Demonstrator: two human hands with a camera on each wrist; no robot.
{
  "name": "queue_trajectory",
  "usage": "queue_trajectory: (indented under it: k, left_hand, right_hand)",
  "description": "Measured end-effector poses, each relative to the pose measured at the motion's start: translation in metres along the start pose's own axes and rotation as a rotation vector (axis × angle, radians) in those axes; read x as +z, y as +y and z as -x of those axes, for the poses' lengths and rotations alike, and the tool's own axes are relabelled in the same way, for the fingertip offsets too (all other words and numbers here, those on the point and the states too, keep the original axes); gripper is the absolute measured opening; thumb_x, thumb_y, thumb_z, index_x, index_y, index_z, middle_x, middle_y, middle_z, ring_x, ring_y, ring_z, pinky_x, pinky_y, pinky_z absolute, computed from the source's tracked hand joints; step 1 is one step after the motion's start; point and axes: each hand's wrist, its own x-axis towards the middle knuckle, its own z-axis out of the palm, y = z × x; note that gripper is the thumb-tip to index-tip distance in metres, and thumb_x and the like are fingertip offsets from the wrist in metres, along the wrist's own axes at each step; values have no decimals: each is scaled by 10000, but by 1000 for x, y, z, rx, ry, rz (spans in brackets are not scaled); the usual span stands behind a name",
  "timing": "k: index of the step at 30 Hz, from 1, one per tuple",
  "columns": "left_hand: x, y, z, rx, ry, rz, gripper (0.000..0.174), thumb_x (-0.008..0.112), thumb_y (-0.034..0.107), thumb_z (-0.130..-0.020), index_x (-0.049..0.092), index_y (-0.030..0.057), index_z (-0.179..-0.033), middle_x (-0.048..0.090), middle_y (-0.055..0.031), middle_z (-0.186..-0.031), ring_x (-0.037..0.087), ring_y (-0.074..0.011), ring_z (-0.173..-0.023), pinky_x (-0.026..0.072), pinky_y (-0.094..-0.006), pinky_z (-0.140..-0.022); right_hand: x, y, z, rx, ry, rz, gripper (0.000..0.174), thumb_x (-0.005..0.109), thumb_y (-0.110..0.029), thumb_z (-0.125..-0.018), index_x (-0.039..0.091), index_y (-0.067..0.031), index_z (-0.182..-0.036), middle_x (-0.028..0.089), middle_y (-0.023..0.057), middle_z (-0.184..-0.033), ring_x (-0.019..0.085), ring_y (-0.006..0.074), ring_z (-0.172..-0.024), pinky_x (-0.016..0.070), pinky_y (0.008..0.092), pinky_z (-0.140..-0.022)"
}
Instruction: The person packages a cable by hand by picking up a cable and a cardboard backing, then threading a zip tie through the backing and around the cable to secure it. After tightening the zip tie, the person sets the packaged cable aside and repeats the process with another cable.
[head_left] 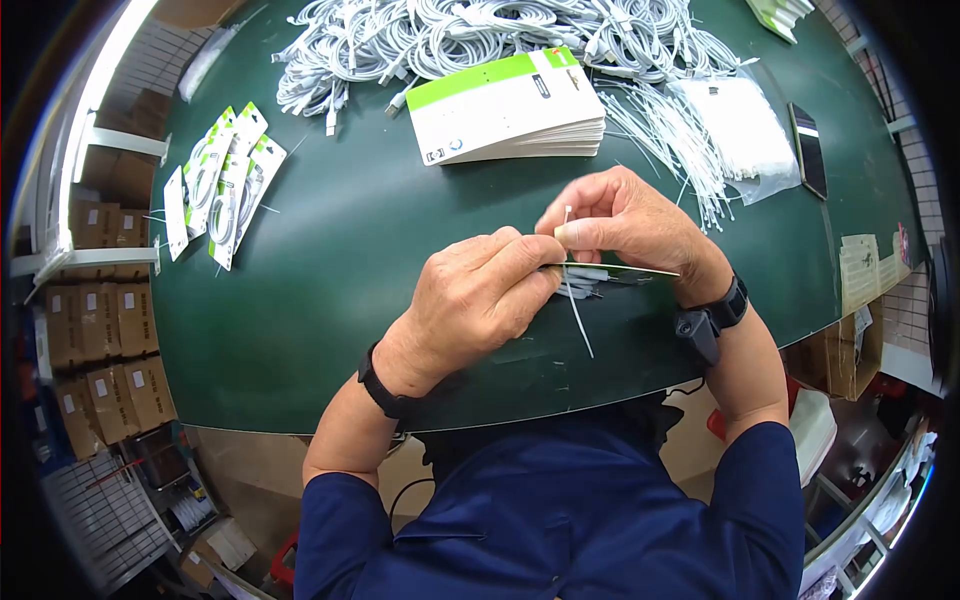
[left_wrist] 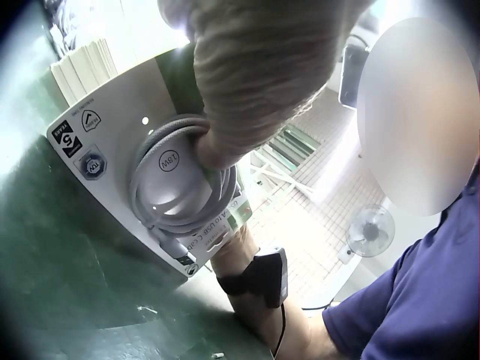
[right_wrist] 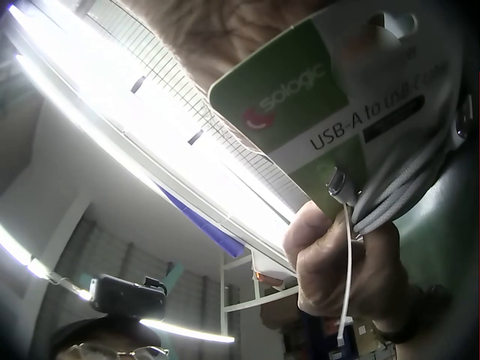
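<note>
My left hand (head_left: 490,290) grips a white and green cable packaging card (left_wrist: 112,112) with a coiled grey USB cable (left_wrist: 142,180) against its printed side. In the left wrist view, a digit presses inside the coil. A thin white cable tie (head_left: 578,310) passes by the card; one end hangs below it and the other stands up beside my fingertips. My right hand (head_left: 640,220) is at the card's far side, thumb and fingers pinching about the tie's upper end. A metal USB plug (right_wrist: 340,184) shows at the coil in the right wrist view.
Beyond my hands lies a stack of cards (head_left: 510,110), with a heap of coiled cables (head_left: 450,40) behind it. Loose cable ties (head_left: 670,140), a bag of ties (head_left: 740,130) and a phone (head_left: 808,150) lie right. Carded cables (head_left: 225,185) lie left on the green table (head_left: 300,330).
</note>
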Motion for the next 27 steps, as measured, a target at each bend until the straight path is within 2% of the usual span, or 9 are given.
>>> queue_trajectory:
  k: [5, 8, 11, 14, 21, 24, 27]
  left_hand:
    - [1, 0, -2, 12, 2, -26, 206, 801, -12, -659, 676, 36, -816, 708, -47, -942, 656, -179, -658, 534, -298, -558]
    - [1, -1, -2, 18, -4, -14, 206, 801, -11, -658, 676, 43, -813, 709, -43, -940, 660, -181, -662, 532, -298, -556]
    - [1, -2, -2, 2, -12, -5, 212, 803, -7, -655, 678, 56, -813, 710, -35, -940, 666, -184, -675, 533, -300, -557]
    - [0, -2, -2, -19, -6, 0, 218, 806, -3, -651, 678, 69, -812, 713, -29, -942, 673, -188, -690, 537, -308, -561]
    - [4, -6, 3, -62, 33, 87, 233, 809, -5, -635, 665, 81, -797, 720, -30, -937, 691, -193, -712, 554, -319, -578]
    - [4, -6, 3, -87, 25, 81, 237, 796, -28, -628, 663, 85, -789, 725, -29, -917, 701, -194, -720, 567, -315, -595]
    - [2, -8, 4, -138, 43, 115, 223, 773, -52, -643, 670, 71, -798, 732, -46, -904, 712, -213, -726, 576, -317, -611]
  right_hand:
    - [-3, -1, -1, 60, 59, -71, 237, 707, -214, -999, 742, 13, -1055, 742, 54, -842, 695, 67, -695, 544, 187, -582]
    - [1, -5, -2, 91, 96, -61, 151, 672, -93, -1009, 718, 40, -1064, 710, 55, -799, 656, 63, -617, 531, 177, -547]
    - [1, -3, -2, 72, 81, -55, 139, 677, -91, -1002, 715, 38, -1037, 708, 49, -794, 655, 60, -619, 531, 178, -556]
    - [-4, -1, -3, 72, 79, -30, 206, 716, -164, -985, 720, 22, -1074, 737, 53, -838, 658, 61, -657, 532, 188, -575]
    - [1, -1, -6, 101, 86, -20, 219, 690, -88, -966, 676, 37, -1145, 711, 34, -809, 646, 58, -663, 526, 200, -587]
    - [-1, 5, -11, 72, 20, 8, 222, 676, -87, -975, 669, 42, -1156, 722, 52, -853, 668, 70, -684, 531, 204, -589]
    - [1, -11, -5, 106, 110, 84, 221, 662, -93, -986, 670, 39, -1162, 739, 80, -920, 692, 87, -708, 536, 208, -597]
